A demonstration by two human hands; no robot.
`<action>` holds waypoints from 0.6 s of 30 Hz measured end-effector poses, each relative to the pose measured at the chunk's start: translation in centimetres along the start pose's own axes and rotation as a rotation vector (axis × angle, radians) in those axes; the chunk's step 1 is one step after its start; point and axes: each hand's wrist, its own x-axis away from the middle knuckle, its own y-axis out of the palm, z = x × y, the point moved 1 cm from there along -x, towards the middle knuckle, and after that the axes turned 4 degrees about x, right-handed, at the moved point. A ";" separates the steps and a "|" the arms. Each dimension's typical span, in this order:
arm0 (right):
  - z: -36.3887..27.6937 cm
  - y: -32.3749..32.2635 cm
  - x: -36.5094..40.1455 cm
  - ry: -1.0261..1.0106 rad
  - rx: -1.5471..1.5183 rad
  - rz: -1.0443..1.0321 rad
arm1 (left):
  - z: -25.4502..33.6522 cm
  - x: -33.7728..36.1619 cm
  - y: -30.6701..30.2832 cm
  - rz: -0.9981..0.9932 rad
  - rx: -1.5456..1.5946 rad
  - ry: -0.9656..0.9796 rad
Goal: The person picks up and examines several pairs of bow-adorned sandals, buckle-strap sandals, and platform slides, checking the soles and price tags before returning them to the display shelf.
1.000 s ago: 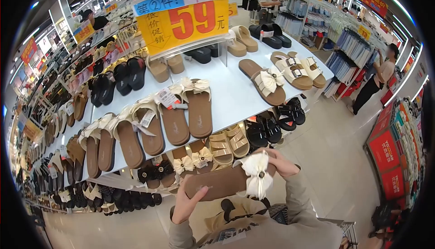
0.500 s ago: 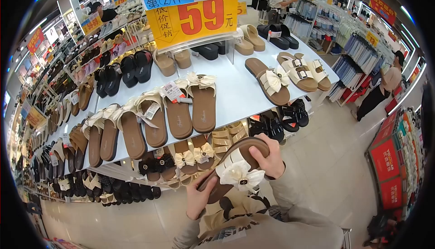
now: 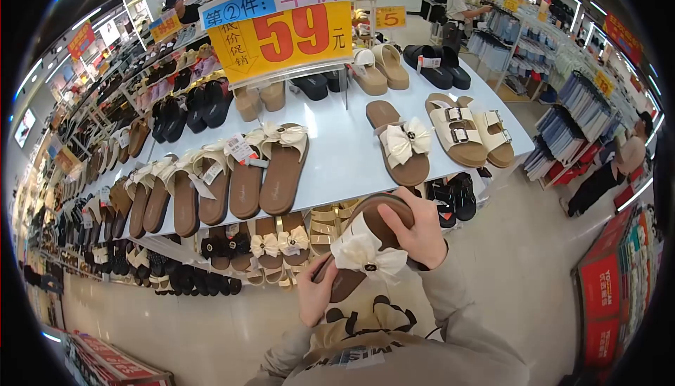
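Observation:
Between my two hands is a brown-soled slide sandal [image 3: 369, 258] with a cream strap and a large cream bow, held tilted in front of the table edge. My left hand [image 3: 316, 293] grips its lower left end, thumb on the footbed. My right hand [image 3: 419, 231] is wrapped round the upper right end, thumb on top, fingers hidden underneath. On the white display table [image 3: 330, 168] beyond lies a similar bow sandal [image 3: 402, 147]. Right of it sits a pair of cream double-buckle sandals [image 3: 464, 135]. A row of brown-soled sandals [image 3: 281, 175] with cream straps lines the front edge.
A yellow price sign [image 3: 285, 38] stands on the table. More sandals [image 3: 264, 244] fill a lower shelf. Racks of folded trousers [image 3: 562, 129] stand at right, with a person [image 3: 612, 164] beside them. A red bin [image 3: 601, 287] of goods is at lower right.
The camera view has shifted, and the table's sandals sit lower and further left in the near part. The held sandal has risen slightly, still in both hands.

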 end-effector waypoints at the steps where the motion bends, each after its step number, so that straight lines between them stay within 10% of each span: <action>1: 0.4 -0.8 -0.6 0.055 -0.058 -0.020 | -0.1 0.2 0.9 0.013 -0.036 0.060; 4: 2.6 -2.1 -1.9 0.268 -0.388 0.017 | 0.8 2.2 3.1 0.073 -0.146 0.203; 6: 5.1 -3.1 -3.0 0.467 -0.820 -0.311 | 1.6 3.5 4.7 -0.022 -0.148 0.397; 13: 6.0 -4.6 -3.3 -0.092 -0.001 -0.142 | -2.2 1.0 9.0 0.234 0.075 -0.059; 18: 8.5 -8.0 -2.8 0.257 -0.569 -0.178 | -0.3 2.2 10.1 0.010 0.080 0.111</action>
